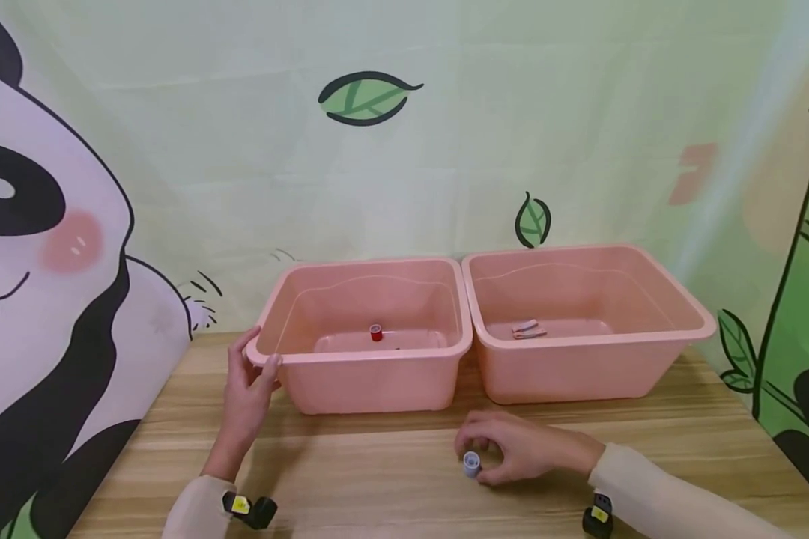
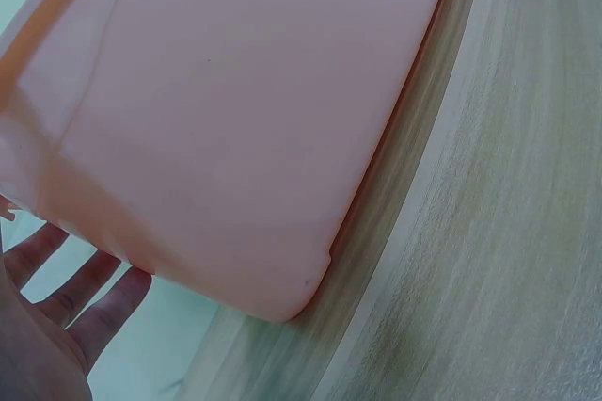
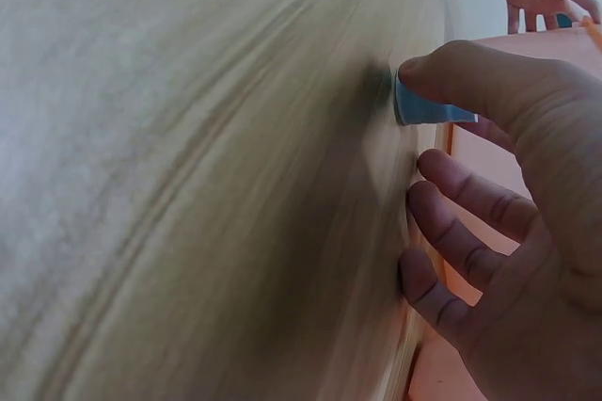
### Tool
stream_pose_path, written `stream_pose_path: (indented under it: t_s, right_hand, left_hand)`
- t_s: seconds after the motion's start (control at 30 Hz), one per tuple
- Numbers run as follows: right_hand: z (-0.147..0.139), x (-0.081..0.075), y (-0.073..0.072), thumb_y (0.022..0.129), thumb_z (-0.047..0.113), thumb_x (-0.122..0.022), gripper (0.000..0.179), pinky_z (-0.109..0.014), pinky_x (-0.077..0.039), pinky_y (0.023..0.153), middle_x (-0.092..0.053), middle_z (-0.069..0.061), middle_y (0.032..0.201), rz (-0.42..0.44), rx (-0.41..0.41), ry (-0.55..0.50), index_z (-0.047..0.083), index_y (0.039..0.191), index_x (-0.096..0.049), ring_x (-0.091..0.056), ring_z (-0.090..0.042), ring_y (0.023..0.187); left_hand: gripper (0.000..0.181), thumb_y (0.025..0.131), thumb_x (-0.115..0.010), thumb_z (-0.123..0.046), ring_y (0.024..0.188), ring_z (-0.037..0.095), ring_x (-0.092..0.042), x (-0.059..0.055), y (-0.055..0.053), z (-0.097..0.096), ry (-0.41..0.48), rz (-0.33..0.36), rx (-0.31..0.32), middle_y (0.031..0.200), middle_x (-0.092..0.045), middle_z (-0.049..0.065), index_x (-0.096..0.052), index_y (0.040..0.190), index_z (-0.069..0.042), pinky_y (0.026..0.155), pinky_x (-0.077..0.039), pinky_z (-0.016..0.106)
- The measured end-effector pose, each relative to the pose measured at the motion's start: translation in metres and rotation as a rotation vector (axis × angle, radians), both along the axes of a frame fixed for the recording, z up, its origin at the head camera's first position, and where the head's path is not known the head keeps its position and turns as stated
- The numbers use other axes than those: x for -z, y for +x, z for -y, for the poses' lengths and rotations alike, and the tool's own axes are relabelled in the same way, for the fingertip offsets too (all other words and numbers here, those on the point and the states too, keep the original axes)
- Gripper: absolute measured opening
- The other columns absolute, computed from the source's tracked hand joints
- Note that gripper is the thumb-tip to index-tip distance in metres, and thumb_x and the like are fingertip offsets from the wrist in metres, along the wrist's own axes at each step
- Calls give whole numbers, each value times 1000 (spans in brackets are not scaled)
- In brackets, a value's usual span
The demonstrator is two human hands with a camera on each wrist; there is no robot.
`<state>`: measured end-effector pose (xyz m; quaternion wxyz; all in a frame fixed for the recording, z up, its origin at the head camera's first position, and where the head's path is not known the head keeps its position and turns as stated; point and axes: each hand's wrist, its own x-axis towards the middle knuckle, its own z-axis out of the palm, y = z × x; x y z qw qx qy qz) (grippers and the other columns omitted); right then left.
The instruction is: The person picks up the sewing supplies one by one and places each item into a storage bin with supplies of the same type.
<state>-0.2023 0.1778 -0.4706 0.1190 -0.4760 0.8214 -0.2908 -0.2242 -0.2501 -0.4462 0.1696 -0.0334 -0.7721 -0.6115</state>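
Observation:
At the left front corner of the left pink basin (image 1: 371,385), my left hand (image 1: 248,385) holds the rim, its thumb at the front edge. The left wrist view shows fingertips against the outside of the basin wall (image 2: 235,119). My right hand (image 1: 522,448) pinches a small light-blue round cap (image 1: 471,464) between thumb and index finger, at the tabletop in front of the basins. In the right wrist view the thumb covers part of the cap (image 3: 428,107), and the other fingers are loosely bent beside it. A small red cap (image 1: 376,332) is inside the left basin.
The right pink basin (image 1: 573,374) stands against the left one and holds small pale-pink pieces (image 1: 528,329) of unclear kind. Both basins are on a wood-grain table (image 1: 371,479). Behind it hangs a green backdrop (image 1: 243,150) with a printed panda and leaves.

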Motion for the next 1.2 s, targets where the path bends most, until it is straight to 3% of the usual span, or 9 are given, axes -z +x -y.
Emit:
stream_pose_path:
  t_s: [0.27, 0.77, 1.2]
  right_hand:
    - [-2, 4, -1, 86, 17, -82, 25, -25, -52, 82, -59, 9, 105, -42, -7, -46, 25, 104, -68, -57, -9, 92]
    - [-3, 7, -2, 87, 18, -82, 24, -25, -52, 82, -60, 9, 106, -42, -6, -62, 26, 104, -67, -58, -9, 92]
    - [-3, 8, -2, 87, 21, -82, 23, -25, -52, 82, -59, 11, 107, -41, 3, -45, 28, 103, -67, -58, -8, 93]
  left_hand:
    - [62, 107, -57, -25, 119, 21, -53, -1, 0, -1, -5, 1, -1, 158, -42, 11, -25, 159, -30, 82, -56, 19]
    - [63, 106, -58, -31, 121, 22, -52, -1, 1, 0, -17, 2, 2, 159, -40, 8, -24, 159, -31, 83, -56, 19]
    - [62, 107, -57, -24, 119, 21, -53, -1, 0, 0, -12, -8, 1, 158, -41, 10, -25, 159, -30, 82, -56, 19]
